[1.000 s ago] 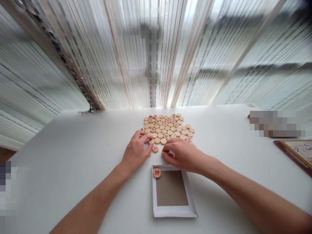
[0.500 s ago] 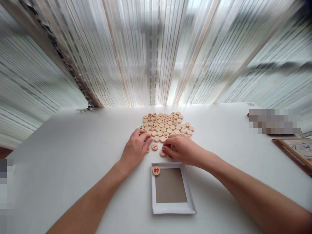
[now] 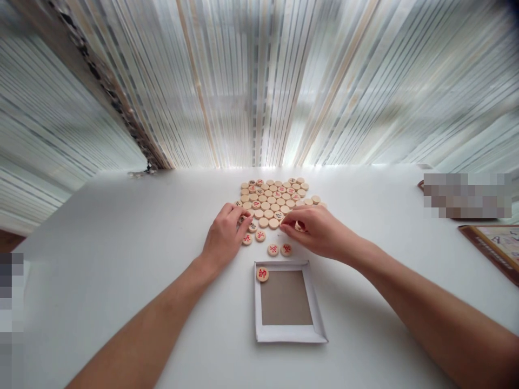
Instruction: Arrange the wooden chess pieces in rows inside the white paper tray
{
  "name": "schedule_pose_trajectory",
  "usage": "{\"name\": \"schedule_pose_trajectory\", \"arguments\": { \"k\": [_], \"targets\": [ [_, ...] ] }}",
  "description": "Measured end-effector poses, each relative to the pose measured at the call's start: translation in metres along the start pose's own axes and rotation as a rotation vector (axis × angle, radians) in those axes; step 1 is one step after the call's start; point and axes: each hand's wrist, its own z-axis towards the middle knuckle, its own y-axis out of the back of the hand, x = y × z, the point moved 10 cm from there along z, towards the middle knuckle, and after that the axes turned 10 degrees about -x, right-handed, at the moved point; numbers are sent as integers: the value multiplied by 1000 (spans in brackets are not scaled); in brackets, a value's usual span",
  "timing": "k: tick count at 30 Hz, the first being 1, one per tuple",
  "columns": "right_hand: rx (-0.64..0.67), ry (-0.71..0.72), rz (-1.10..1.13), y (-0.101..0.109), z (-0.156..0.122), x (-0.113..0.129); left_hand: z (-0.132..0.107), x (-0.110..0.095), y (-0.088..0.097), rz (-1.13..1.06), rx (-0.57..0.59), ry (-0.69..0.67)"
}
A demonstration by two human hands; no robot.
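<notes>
Round wooden Chinese chess pieces (image 3: pixel 275 207) lie close together on the white table, most blank side up, some showing red or black characters. My left hand (image 3: pixel 227 231) is at their left edge, its thumb and fingers closed around a black-marked piece (image 3: pixel 242 220). Close by its thumb are another black piece (image 3: pixel 253 227) and two red ones (image 3: pixel 260 236). At the near right edge, my right hand (image 3: pixel 314 228) has thumb and forefinger pinched together; what they hold, if anything, is hidden. Nearer to me, two red pieces (image 3: pixel 279 249) lie side by side.
A shallow white box (image 3: pixel 317 297) with a brown-grey bottom sits in front of me. One red-marked piece (image 3: pixel 262 274) rests at its far left corner. On the right lies a brown-edged printed box (image 3: pixel 492 248), and a striped curtain (image 3: pixel 259 86) hangs behind the table.
My right hand has moved back and right, uncovering two red pieces. A black piece now shows by my left thumb. The left hand stays at the left edge; the view has shifted slightly.
</notes>
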Motion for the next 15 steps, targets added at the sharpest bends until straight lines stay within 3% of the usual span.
{"name": "schedule_pose_trajectory", "arguments": {
  "k": [7, 15],
  "targets": [
    [-67, -44, -65, 21, 3, -25, -1, 2, 2, -23, -5, 12],
    [29, 20, -166, -7, -2, -12, 1, -1, 6, -44, -41, -6]
  ]
}}
